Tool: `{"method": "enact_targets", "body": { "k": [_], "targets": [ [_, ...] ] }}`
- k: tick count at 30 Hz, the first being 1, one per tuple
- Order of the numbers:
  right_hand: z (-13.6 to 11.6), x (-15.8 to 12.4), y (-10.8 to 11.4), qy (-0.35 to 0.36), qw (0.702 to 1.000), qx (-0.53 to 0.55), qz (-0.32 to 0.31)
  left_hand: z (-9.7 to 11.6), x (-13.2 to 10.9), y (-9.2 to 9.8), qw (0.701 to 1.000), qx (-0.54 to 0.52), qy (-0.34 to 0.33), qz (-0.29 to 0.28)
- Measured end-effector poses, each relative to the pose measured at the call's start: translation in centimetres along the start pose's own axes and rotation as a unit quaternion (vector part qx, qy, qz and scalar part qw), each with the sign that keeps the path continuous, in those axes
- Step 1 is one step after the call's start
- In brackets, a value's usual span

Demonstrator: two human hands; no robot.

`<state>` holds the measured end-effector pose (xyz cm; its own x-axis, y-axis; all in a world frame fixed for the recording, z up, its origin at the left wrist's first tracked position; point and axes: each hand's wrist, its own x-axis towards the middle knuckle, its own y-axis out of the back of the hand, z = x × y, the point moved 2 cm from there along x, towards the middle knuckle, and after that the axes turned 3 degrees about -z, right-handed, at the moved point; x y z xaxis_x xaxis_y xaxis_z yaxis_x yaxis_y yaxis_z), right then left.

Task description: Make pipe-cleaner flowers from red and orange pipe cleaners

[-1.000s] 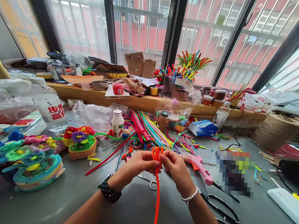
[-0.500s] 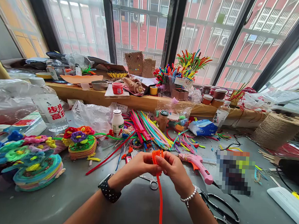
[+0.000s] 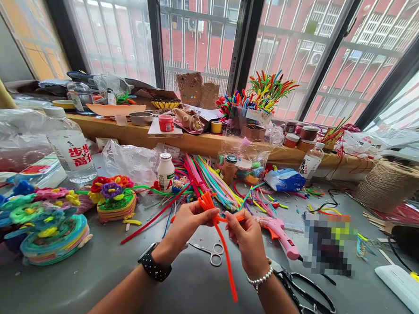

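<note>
My left hand point(image 3: 191, 222) pinches a folded bundle of orange pipe cleaners point(image 3: 207, 201), whose looped tops stick up above the fingers. Across from it, my right hand point(image 3: 243, 232) is closed on an orange pipe cleaner end that runs sideways out of the bundle. One long orange strand point(image 3: 228, 267) hangs down between my hands toward the table front. Small silver scissors point(image 3: 212, 253) lie on the grey table just below my hands. To the right of my right hand rests a pink glue gun point(image 3: 279, 232).
Large black-handled scissors point(image 3: 311, 293) lie at the right front. Loose coloured pipe cleaners point(image 3: 222, 176) spread behind my hands. Pipe-cleaner flowers point(image 3: 111, 189) and a water bottle point(image 3: 70, 148) stand at left. A twine spool point(image 3: 392, 185) and a white glue bottle point(image 3: 165, 172) are also there.
My hands have moved slightly apart. The bundle has tilted left in my left hand, and my right hand now draws one end out to the right. The hanging strand has swung right.
</note>
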<state>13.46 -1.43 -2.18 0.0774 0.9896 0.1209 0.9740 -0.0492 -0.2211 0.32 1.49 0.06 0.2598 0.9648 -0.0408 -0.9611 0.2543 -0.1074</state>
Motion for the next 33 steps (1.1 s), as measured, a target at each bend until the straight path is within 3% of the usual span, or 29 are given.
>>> {"method": "enact_targets", "body": {
  "k": [4, 8, 11, 13, 15, 18, 23, 28, 33],
  "targets": [
    [0.9, -0.2, -0.6, -0.03, 0.998, 0.045, 0.015, -0.1, 0.3, 0.4, 0.999, -0.019, 0.0, 0.025],
    [1.8, -0.3, -1.2, -0.079, 0.994, 0.077, -0.009, 0.0, 0.5, 1.0, 0.998, -0.048, 0.012, 0.043],
    [1.5, -0.3, -1.0, -0.081, 0.996, 0.03, -0.024, 0.4, 0.5, 1.2, 0.999, -0.024, 0.005, 0.043],
    [0.6, -0.2, -0.4, -0.04, 0.996, -0.073, -0.033, 0.6, 0.4, 1.1, 0.999, 0.024, -0.002, 0.029],
    [-0.6, -0.1, 0.3, 0.038, 0.973, -0.226, -0.03, 0.7, 0.3, 0.8, 0.997, 0.074, -0.008, 0.002],
    [-1.8, 0.1, 1.0, 0.116, 0.943, -0.309, -0.052, 0.4, 0.2, 0.3, 0.99, 0.128, -0.013, -0.048],
    [-1.5, 0.2, 0.6, 0.076, 0.942, -0.29, -0.151, -0.3, 0.5, 0.2, 0.985, 0.15, -0.024, -0.082],
    [-0.6, 0.3, 0.5, 0.036, 0.958, -0.249, -0.137, -0.8, 0.6, 0.1, 0.979, 0.161, -0.029, -0.12],
    [-0.2, 0.3, 0.5, 0.0, 0.978, -0.175, -0.116, -0.1, 0.2, -0.1, 0.983, 0.162, -0.064, -0.059]
  ]
}}
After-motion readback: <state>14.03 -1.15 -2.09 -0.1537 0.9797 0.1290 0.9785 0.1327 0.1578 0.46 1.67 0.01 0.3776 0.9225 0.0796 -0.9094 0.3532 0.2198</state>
